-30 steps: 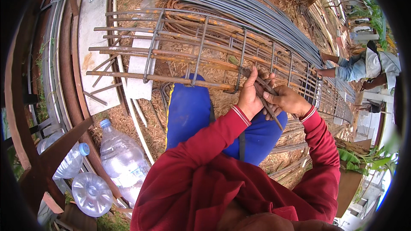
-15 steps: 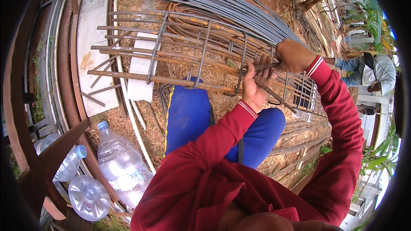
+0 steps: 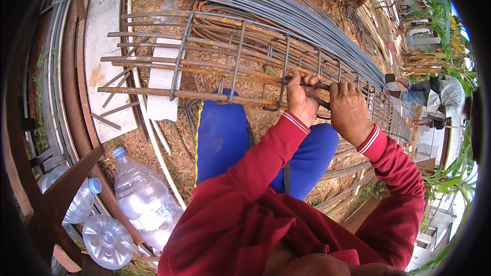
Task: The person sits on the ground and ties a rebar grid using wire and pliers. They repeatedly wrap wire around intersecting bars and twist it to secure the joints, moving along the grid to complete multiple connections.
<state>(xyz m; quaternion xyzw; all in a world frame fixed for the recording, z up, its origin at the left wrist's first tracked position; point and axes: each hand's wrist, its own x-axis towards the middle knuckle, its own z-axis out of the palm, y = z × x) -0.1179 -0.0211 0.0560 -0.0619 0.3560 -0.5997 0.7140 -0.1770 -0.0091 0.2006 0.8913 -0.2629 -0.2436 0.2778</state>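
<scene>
A long rusty rebar cage (image 3: pixel 204 61) of straight bars and square stirrups lies across my blue-trousered knees (image 3: pixel 225 133). My left hand (image 3: pixel 300 98) grips a stirrup and the lower bar where they cross. Just right of it, my right hand (image 3: pixel 349 111) is closed around a thin dark metal tool that reaches toward the same joint. Both arms wear red sleeves with striped cuffs.
A bundle of grey steel rods (image 3: pixel 266 5) runs behind the cage. Three clear plastic water bottles (image 3: pixel 143 199) lie at lower left beside a rusty frame (image 3: pixel 66 184). A white board (image 3: pixel 105 56) lies on the straw. Another person (image 3: pixel 434 94) crouches at far right.
My right hand came down from above the cage and now sits beside the left hand at the joint. The left hand stayed on the stirrup.
</scene>
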